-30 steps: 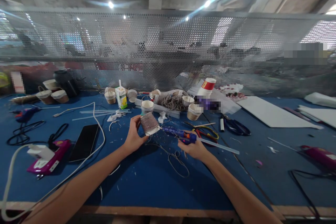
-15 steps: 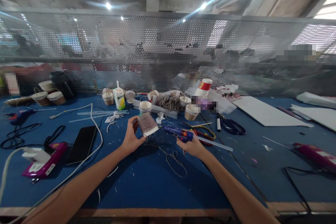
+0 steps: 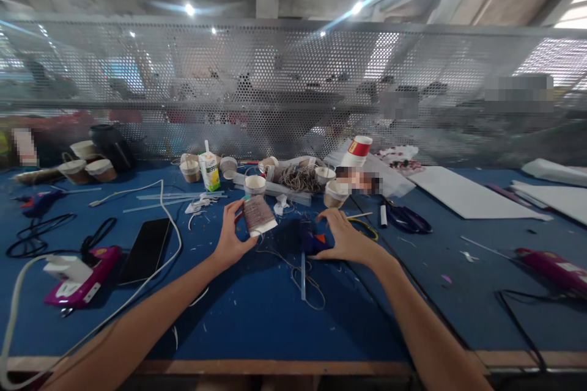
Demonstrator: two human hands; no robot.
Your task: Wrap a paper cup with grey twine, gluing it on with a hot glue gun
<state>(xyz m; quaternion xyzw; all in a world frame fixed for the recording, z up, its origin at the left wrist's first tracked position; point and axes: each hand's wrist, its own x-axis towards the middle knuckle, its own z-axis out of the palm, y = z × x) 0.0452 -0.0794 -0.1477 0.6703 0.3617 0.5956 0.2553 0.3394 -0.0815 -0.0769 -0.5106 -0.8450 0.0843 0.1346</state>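
Note:
My left hand [image 3: 230,236] holds a small paper cup wrapped in brown twine [image 3: 257,215] above the blue table, tilted on its side. My right hand [image 3: 345,237] grips a blue glue gun [image 3: 310,238] just right of the cup. The gun points away from me, and its clear glue stick [image 3: 303,275] sticks out toward me. A loose loop of twine [image 3: 308,286] lies on the table below both hands.
Paper cups [image 3: 255,184], a juice carton [image 3: 210,170], a twine bundle [image 3: 299,178] and a red-and-white cup [image 3: 359,149] stand behind. Scissors [image 3: 406,218] lie to the right, a phone [image 3: 145,249], a pink device [image 3: 77,280] and white cable [image 3: 170,214] to the left. A perforated metal screen [image 3: 293,85] backs the table.
My right hand has turned the glue gun from lying sideways, nozzle at the cup, to pointing away, its glue stick swinging toward me. The left hand has kept the cup nearly still.

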